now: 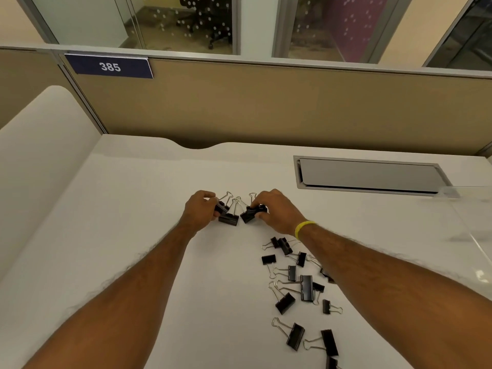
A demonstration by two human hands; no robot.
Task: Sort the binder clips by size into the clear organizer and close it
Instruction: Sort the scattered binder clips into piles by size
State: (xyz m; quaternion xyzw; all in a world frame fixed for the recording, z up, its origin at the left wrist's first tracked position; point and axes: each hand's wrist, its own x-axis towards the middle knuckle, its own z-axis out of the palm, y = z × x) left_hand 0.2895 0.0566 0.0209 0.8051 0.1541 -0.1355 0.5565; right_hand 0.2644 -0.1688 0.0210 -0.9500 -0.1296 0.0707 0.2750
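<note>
Head view: partition sign (109,66) reads "385" above binder clips (298,280).

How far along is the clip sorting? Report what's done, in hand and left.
Done: only a small group of clips gathered between the hands; none visibly in the clear organizer at the right edge. In hand: left hand and right hand each grip a clip. Left: the scattered pile, then closing.

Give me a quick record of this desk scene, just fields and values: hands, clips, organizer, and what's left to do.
left hand: gripping one binder clip
right hand: fingers on a clip cluster
loose clips: scattered on the desk, near the right forearm, mixed sizes
clear organizer: right edge, partly out of view
sorting: not yet visible in organizer
</note>
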